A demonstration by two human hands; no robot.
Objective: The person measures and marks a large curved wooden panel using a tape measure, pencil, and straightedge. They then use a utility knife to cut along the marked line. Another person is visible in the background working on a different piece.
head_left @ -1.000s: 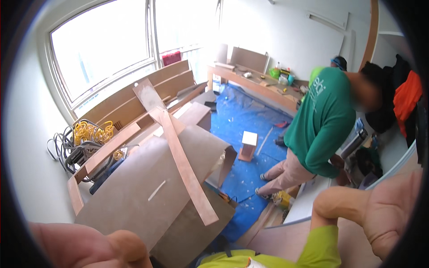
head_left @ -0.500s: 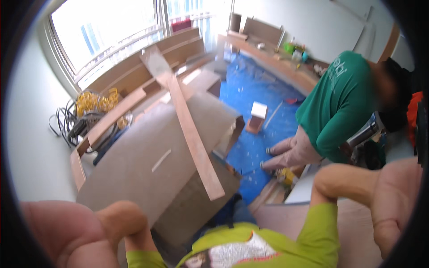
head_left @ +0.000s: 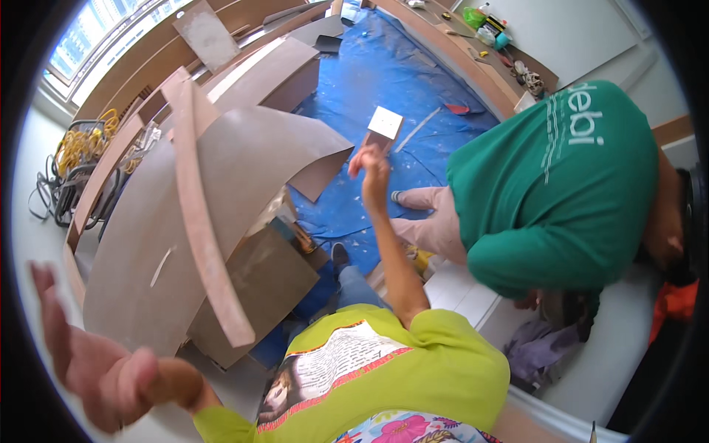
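My left hand [head_left: 107, 369] is held up at the lower left, fingers spread and nothing in it. Out in front of me reaches my right hand [head_left: 374, 176], its fingers loosely bent and apart, with no object in them. Behind its fingertips in the picture stands a small brown block with a white top [head_left: 385, 120]; a gap between the two looks likely, but I cannot tell. A long reddish wooden strip [head_left: 198, 199] lies across a large curved brown panel [head_left: 122, 258], to the right of and beyond my left hand.
On my right a person in a green top [head_left: 546, 184] bends over a pale surface. Blue sheeting [head_left: 413, 66] covers the floor. A box-like brown piece [head_left: 255, 288] stands beside my legs. Coiled yellow cord [head_left: 81, 144] lies by the left wall, and several bottles [head_left: 491, 29] at the back.
My right arm has swung from the right edge to the front centre. My left hand's fingers have come into view, spread. The view has shifted, and the green-topped person appears larger.
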